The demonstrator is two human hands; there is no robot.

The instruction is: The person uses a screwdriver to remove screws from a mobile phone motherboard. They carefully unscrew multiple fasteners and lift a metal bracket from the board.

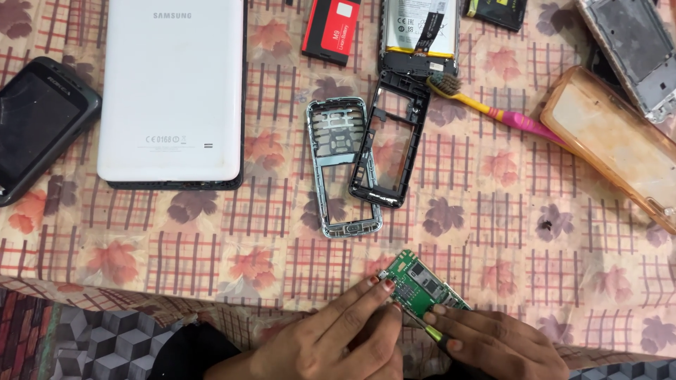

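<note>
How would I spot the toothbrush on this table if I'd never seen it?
Start at the big white tablet lying face down at the upper left, then look right past the silver phone frame and black phone frame. Just beyond them lies the toothbrush, the only slim yellow and pink stick here, its worn bristles near the black frame's top.

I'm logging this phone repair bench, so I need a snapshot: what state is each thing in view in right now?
Green circuit board: out of its phone, held by both hands.
Left hand: fingertips on the board's edge.
Right hand: grips a small tool against the board.
Silver keypad frame: empty, lying flat.
Black phone frame: empty, overlapping the silver frame.
White tablet: face down.
Black phone: screen dark.
Toothbrush: lying loose.
</note>
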